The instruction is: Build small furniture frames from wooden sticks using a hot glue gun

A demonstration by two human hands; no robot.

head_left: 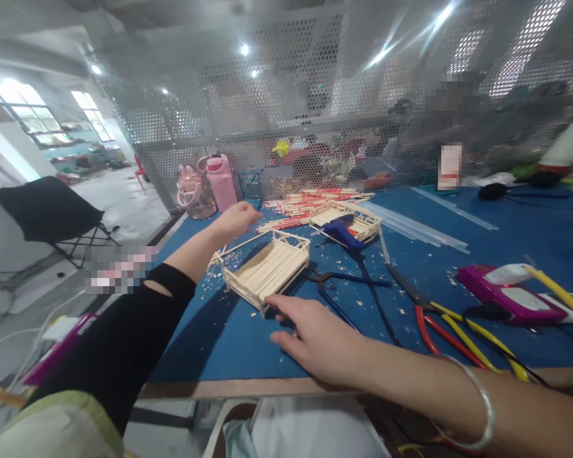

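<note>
Near the table's middle sits a small tray-like frame of pale wooden sticks (270, 264), with a slatted floor and low railings. My right hand (310, 334) is at its near corner, thumb and fingers apart, the fingertips at or touching the edge. Beyond the frame's left side is my left hand (239, 219), its fingers curled together; whatever they may hold is hidden. Close to that hand lie loose red-and-pale sticks (305, 203). A second stick frame (370, 222) stands farther back, with a blue glue gun (346, 232) resting on it.
Dark-handled pincers (332, 280) and red-and-yellow-handled pliers (434, 315) lie on the blue tabletop (210, 356). Clear glue sticks (410, 226) are at the back right, a purple-and-white device (510, 296) at right. A pink bottle (222, 181) stands before the perforated metal screen (248, 108). Cords cross the table.
</note>
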